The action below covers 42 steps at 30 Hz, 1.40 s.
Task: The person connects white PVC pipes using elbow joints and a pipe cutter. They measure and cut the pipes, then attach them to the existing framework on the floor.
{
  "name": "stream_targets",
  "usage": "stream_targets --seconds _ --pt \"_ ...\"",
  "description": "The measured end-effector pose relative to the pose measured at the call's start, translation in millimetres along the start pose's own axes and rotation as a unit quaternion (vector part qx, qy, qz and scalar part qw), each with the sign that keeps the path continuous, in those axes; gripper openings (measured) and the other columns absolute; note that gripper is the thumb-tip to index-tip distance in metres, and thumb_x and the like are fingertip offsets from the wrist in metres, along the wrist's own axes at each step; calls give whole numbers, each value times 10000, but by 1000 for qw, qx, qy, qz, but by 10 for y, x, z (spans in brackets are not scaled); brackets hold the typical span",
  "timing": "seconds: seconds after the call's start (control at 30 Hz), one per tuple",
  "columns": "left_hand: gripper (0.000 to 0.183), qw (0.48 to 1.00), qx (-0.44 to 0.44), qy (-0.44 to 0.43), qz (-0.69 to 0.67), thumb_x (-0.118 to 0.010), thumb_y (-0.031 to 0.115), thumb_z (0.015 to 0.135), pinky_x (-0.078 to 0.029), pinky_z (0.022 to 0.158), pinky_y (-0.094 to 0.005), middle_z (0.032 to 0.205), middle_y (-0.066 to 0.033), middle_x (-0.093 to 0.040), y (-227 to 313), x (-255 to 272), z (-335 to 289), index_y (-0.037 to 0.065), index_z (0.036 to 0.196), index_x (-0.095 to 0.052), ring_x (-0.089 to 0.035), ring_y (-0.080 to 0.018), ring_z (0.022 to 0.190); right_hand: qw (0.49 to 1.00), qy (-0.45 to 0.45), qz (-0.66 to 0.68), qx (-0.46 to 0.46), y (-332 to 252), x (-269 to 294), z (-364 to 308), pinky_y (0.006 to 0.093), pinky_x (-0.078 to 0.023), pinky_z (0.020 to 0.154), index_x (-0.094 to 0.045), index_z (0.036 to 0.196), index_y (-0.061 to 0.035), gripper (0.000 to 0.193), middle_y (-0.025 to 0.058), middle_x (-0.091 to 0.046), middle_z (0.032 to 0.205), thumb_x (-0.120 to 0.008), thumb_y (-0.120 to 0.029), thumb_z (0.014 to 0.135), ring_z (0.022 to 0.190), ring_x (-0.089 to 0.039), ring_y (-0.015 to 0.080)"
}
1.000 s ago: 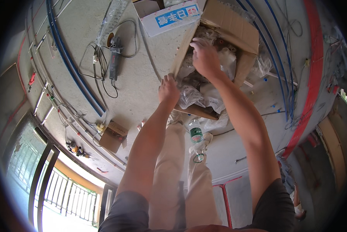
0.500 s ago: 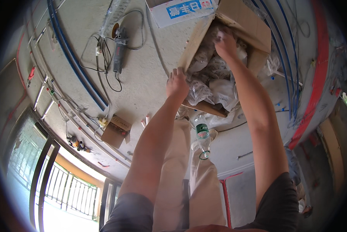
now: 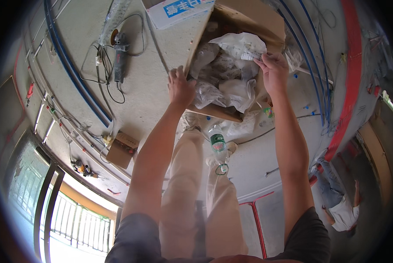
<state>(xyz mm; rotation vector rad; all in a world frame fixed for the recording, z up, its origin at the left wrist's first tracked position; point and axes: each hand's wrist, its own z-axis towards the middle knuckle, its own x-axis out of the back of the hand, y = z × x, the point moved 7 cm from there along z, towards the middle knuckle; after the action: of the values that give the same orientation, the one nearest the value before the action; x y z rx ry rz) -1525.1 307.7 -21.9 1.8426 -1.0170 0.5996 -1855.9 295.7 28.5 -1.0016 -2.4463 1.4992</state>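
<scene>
A large open cardboard box point(image 3: 260, 24) full of white printed plastic bags point(image 3: 225, 65) stands on the floor before me. My right hand point(image 3: 274, 72) pinches the edge of a clear-and-white plastic bag point(image 3: 242, 45) at the box's right side. Small contents show faintly through that bag; I cannot make them out. At the box's left edge, my left hand point(image 3: 181, 87) grips the cardboard wall, fingers outside and thumb toward the inside. A clear water bottle with a green label point(image 3: 217, 141) is below the box, in front of my legs.
An angle grinder point(image 3: 120, 57) with its cable lies left of the box. Blue pipes point(image 3: 69, 65) run along the floor on both sides. A small cardboard box point(image 3: 119, 151) and a yellow power tool point(image 3: 80, 166) are at lower left. Another person point(image 3: 339, 206) is at far right.
My right hand has moved from deep in the box to its right edge, drawing a plastic bag up. My left hand stays at the left edge. The view has shifted, and another person shows more fully.
</scene>
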Motion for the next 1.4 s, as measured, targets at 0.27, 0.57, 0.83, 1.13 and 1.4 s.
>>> stream_targets --seconds 0.27,0.57,0.83,1.13,1.4 --pt "196 930 -255 112 -241 -798 27 839 -441 1066 -417 1372 -151 -606 1422 1141 -928 37 1032 -762 -496 -330 1302 991 -60 71 -93 -487 117 -1062 392 -618 858 -554 957 -48 130 86 -676 907 -663 23 967 863 -704 204" --pt "198 954 -184 111 -210 -810 -32 805 -516 951 -426 1397 -115 -646 1522 893 -1248 20 992 -767 -594 -318 1143 980 -96 55 -167 -485 -201 -1504 278 -470 642 -561 1069 -54 144 -4 -587 838 -645 -23 956 732 -580 115" --pt "382 944 -187 202 -184 -813 -76 719 -529 979 -428 1373 -120 -673 1498 1015 -1374 7 1087 -749 -611 -333 1185 960 -117 53 -250 -265 -260 -1556 256 -422 589 -632 1101 -51 128 3 -642 906 -571 -97 999 706 -582 78" --pt "317 967 -170 34 -188 -848 -12 649 -379 1041 -462 1302 -47 -682 1577 839 -1078 73 918 -705 -553 -302 1238 938 -115 41 -324 -147 -69 -1461 250 -359 568 -676 1065 -39 137 -8 -669 867 -566 -102 1013 688 -551 65" --pt "289 963 -187 58 -186 -881 57 644 -350 1053 -456 1239 -27 -714 1421 880 -1158 104 805 -646 -550 -293 1249 957 -101 -33 -272 -161 -86 -1233 261 -473 685 -691 1099 -32 140 -18 -683 861 -635 -135 1021 751 -619 141"
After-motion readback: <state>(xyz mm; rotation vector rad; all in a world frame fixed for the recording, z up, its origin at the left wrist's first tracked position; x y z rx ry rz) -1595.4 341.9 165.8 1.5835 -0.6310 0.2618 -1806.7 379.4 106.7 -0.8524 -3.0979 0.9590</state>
